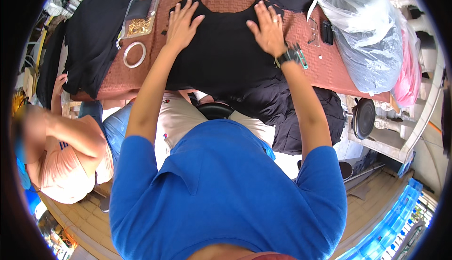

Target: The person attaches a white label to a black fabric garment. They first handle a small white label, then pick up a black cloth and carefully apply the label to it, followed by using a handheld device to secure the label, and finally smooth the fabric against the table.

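Observation:
A black sleeveless garment [219,48] lies spread over the table with its scooped neckline at the far side. Its near end hangs over the table's front edge toward my lap. My left hand [182,27] presses flat on its far left shoulder, fingers stretched out. On the far right shoulder rests my right hand [268,28], also flat with the fingers spread; a ring and a dark wristwatch [288,56] show on that arm. Beside the watch lie small green-handled thread snips [301,56].
The table has a reddish-brown cloth [110,83]. At left are a clear box [141,15] of gold-coloured pieces, a white ring [134,54], black fabric [94,34] and a person [75,156]. Eyeglasses [312,31], a black case [326,32] and a stuffed plastic bag [362,34] are at right.

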`<state>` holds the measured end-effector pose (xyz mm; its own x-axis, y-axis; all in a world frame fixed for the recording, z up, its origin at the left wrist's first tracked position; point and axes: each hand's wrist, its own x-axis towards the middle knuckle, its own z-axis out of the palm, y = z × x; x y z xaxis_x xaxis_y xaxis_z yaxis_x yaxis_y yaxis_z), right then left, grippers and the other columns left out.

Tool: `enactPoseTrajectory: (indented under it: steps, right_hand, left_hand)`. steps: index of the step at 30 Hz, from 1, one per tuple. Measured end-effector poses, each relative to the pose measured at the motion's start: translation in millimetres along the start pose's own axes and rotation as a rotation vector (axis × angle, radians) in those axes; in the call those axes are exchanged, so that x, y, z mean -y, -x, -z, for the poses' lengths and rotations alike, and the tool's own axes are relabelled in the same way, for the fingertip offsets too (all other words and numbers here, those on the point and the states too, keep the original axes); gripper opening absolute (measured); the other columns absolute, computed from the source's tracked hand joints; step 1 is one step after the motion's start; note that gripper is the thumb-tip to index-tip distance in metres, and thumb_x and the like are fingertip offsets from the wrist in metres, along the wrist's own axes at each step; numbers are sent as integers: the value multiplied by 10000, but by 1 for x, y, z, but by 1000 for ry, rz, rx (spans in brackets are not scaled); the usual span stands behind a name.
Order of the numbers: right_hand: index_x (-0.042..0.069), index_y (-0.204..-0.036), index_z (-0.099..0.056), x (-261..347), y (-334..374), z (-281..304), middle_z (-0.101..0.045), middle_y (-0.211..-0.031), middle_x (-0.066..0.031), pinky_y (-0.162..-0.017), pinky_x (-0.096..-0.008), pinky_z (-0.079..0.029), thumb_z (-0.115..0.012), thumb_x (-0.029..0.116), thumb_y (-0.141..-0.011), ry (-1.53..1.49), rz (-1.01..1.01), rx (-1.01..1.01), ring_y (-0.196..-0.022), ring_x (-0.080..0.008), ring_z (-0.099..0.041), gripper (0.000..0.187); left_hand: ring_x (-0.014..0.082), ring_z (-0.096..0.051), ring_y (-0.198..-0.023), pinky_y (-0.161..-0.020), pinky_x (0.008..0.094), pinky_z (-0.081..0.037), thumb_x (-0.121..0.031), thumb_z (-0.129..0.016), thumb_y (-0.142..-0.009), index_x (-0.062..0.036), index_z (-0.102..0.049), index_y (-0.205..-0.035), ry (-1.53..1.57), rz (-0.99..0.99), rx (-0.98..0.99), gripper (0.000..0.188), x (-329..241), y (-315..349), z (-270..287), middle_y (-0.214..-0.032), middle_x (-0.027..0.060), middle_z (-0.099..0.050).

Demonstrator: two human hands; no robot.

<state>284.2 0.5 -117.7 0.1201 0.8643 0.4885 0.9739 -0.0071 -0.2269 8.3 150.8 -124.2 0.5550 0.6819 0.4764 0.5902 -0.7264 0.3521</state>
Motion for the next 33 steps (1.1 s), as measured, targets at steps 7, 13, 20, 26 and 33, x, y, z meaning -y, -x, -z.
enactPoseTrajectory:
  steps: [7, 13, 20, 26, 33]
  right_hand:
    - [187, -1477, -492, 61, 77, 21, -385, -1588, -77, -1161, -603, -252, -533, 530, -979, 41, 22, 129, -1452, -361, -340, 606]
    - [193, -1474, -499, 64, 76, 23, -386, -1587, -78, -1159, -605, -250, -540, 526, -976, 41, 13, 126, -1452, -352, -343, 600]
    - [178, -1455, -518, 66, 74, 22, -405, -1576, -76, -1148, -608, -253, -577, 495, -963, 33, 30, 112, -1438, -349, -357, 588]
    - [203, -1481, -491, 65, 75, 21, -383, -1592, -51, -1161, -598, -251, -542, 517, -982, 74, 30, 138, -1448, -338, -352, 592]
    - [201, -1479, -493, 67, 73, 22, -385, -1591, -52, -1160, -600, -256, -538, 516, -985, 79, 29, 140, -1447, -340, -353, 588]
  left_hand:
    - [321, -569, -985, -895, 429, -452, -93, -711, -889, -56, -682, -1089, 110, 56, -173, 206, -73, 84, 72, -1040, 110, -618]
    - [134, -527, -916, -794, 297, -428, -174, -745, -932, -21, -589, -972, 465, 736, -525, 222, -53, 184, 81, -1008, 41, -570]
    - [79, -501, -913, -745, 257, -417, -405, -650, -991, -73, -529, -1172, 844, 1105, -173, 397, -27, 230, 60, -1005, -17, -542]
    - [88, -553, -1044, -902, 237, -437, -314, -641, -1014, 30, -573, -1308, 863, 883, -133, 457, -29, 226, 87, -1160, 27, -648]
    - [53, -557, -835, -736, 212, -441, -181, -648, -1009, -18, -640, -1062, 938, 881, -471, 171, -27, 221, 99, -976, 3, -650]
